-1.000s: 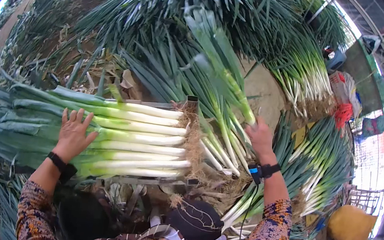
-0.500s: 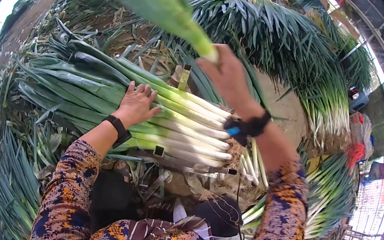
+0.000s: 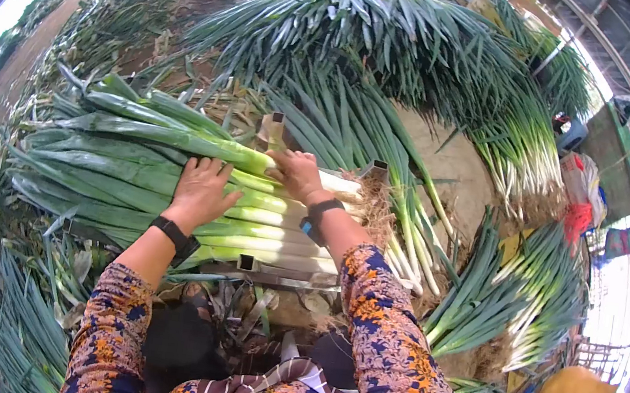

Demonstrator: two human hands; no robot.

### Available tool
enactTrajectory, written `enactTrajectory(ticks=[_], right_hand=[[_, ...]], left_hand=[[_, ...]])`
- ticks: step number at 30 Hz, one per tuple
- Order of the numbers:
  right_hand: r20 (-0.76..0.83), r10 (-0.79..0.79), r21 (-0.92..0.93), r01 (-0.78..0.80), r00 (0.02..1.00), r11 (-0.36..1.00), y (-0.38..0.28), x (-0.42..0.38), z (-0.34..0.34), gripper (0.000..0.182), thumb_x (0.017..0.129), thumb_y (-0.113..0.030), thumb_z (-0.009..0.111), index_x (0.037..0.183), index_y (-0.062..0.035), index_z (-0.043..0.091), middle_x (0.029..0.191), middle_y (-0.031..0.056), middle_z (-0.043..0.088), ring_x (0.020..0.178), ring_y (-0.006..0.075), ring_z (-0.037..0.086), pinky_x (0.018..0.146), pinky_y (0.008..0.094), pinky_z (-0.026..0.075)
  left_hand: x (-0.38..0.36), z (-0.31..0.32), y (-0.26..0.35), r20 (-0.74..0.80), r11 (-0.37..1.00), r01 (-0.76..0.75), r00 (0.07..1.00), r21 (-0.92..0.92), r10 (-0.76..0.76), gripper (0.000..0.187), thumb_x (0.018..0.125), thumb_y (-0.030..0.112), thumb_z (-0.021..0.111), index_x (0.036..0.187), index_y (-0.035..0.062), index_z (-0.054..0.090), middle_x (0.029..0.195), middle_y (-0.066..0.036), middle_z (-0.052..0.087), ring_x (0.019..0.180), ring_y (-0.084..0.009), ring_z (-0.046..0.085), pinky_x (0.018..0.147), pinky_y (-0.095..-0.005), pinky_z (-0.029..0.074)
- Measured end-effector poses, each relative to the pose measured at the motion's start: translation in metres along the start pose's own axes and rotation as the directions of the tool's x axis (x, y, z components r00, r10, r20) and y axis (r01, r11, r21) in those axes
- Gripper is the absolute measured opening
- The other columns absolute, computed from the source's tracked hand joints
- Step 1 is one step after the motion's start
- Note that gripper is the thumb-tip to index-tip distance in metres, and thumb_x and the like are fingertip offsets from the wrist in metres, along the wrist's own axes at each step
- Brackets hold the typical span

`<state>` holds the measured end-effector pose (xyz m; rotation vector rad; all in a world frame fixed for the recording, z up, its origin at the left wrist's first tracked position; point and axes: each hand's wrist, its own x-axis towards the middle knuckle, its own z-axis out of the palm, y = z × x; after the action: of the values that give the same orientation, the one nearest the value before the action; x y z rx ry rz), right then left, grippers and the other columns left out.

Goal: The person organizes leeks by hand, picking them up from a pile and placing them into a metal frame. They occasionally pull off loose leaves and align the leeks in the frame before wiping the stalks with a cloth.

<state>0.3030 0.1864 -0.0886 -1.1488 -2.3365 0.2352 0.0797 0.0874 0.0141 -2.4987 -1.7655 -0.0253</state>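
Left hand point(image 3: 202, 194) flat on leek row point(image 3: 113, 190), grip wide; right hand point(image 3: 298, 176) grip closed around top leek point(image 3: 237, 153).

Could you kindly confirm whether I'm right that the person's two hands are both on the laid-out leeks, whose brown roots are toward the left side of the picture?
Not quite: the head view shows the brown roots toward the right side of the picture. The left hand and right hand are indeed both on the laid-out leeks.
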Motion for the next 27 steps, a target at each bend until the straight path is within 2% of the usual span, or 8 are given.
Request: enactTrajectory(ticks=[3,6,11,20,23,24,26,27], right_hand=[[0.022,0.103,-0.054,-0.101,0.994,0.993,-0.002,-0.006,0.003,0.044,0.085,-0.05,0.066,0.124,-0.0298,0.063,0.099,0.0038,0.065,0.097,0.0257,0.062,0.083,0.042,0.041],[0.075,0.151,-0.067,-0.146,0.986,0.987,0.005,-0.005,-0.002,0.043,0.086,-0.051,0.065,0.123,-0.0297,0.064,0.1,0.0042,0.065,0.099,0.0261,0.062,0.082,0.0437,0.042],[0.095,0.118,0.019,-0.12,0.989,0.993,0.005,-0.018,0.0,0.041,0.087,-0.046,0.065,0.122,-0.0263,0.064,0.098,0.006,0.065,0.098,0.0273,0.063,0.081,0.046,0.045],[0.131,0.196,0.048,-0.203,0.972,0.978,-0.009,-0.027,-0.004,0.035,0.094,-0.043,0.056,0.123,-0.0254,0.064,0.113,0.0089,0.061,0.109,0.0313,0.056,0.091,0.0483,0.045],[0.118,0.179,0.076,-0.188,0.977,0.979,-0.006,-0.026,0.0,0.035,0.093,-0.041,0.056,0.123,-0.0246,0.065,0.115,0.008,0.061,0.11,0.0318,0.055,0.093,0.0481,0.045],[0.118,0.174,0.081,-0.184,0.978,0.98,-0.005,-0.028,0.0,0.035,0.093,-0.041,0.057,0.123,-0.0242,0.065,0.116,0.0077,0.061,0.11,0.0318,0.055,0.093,0.0478,0.045],[0.104,0.166,0.101,-0.177,0.981,0.979,-0.007,-0.03,0.001,0.035,0.093,-0.04,0.058,0.122,-0.0233,0.066,0.115,0.0085,0.061,0.109,0.0323,0.056,0.092,0.0474,0.046],[0.091,0.167,0.106,-0.176,0.982,0.979,-0.006,-0.028,0.0,0.035,0.093,-0.04,0.058,0.121,-0.0228,0.066,0.114,0.0089,0.061,0.109,0.0326,0.057,0.091,0.0472,0.047]], left_hand=[[-0.001,-0.003,0.002,0.032,0.999,0.029,0.999,-0.018,-0.029,0.057,0.088,0.047,0.062,0.126,0.0047,0.06,0.111,-0.014,0.058,0.108,-0.0289,0.052,0.096,-0.0434,0.036],[-0.002,0.007,-0.001,-0.07,1.0,-0.007,0.998,0.024,0.009,0.057,0.087,0.049,0.062,0.124,0.0057,0.061,0.111,-0.012,0.059,0.107,-0.027,0.052,0.096,-0.0431,0.037],[-0.006,0.002,0.0,-0.061,0.999,0.0,0.998,0.039,0.003,0.057,0.087,0.051,0.061,0.121,0.0057,0.062,0.105,-0.011,0.058,0.105,-0.0265,0.053,0.093,-0.0426,0.037],[-0.011,0.002,-0.01,-0.047,0.997,-0.059,0.997,-0.042,0.057,0.047,0.089,0.045,0.061,0.115,0.0053,0.064,0.107,-0.014,0.061,0.107,-0.0295,0.055,0.097,-0.0447,0.04],[0.006,-0.028,-0.009,0.304,1.0,-0.002,0.953,-0.003,0.003,0.04,0.092,0.039,0.06,0.118,0.0078,0.064,0.116,-0.015,0.06,0.117,-0.0313,0.053,0.102,-0.0468,0.038],[0.017,-0.028,-0.013,0.146,0.991,-0.105,0.985,0.08,0.093,0.04,0.092,0.038,0.059,0.119,0.009,0.063,0.119,-0.015,0.059,0.119,-0.0313,0.052,0.103,-0.0472,0.038],[0.039,-0.021,-0.019,-0.145,0.926,-0.261,0.94,0.272,0.308,0.039,0.093,0.038,0.057,0.121,0.0115,0.063,0.126,-0.015,0.058,0.125,-0.0314,0.049,0.105,-0.0479,0.036],[0.046,-0.015,-0.026,-0.069,0.952,-0.213,0.97,0.218,0.233,0.041,0.093,0.039,0.056,0.123,0.0124,0.062,0.129,-0.014,0.056,0.127,-0.0309,0.048,0.105,-0.0478,0.036]])
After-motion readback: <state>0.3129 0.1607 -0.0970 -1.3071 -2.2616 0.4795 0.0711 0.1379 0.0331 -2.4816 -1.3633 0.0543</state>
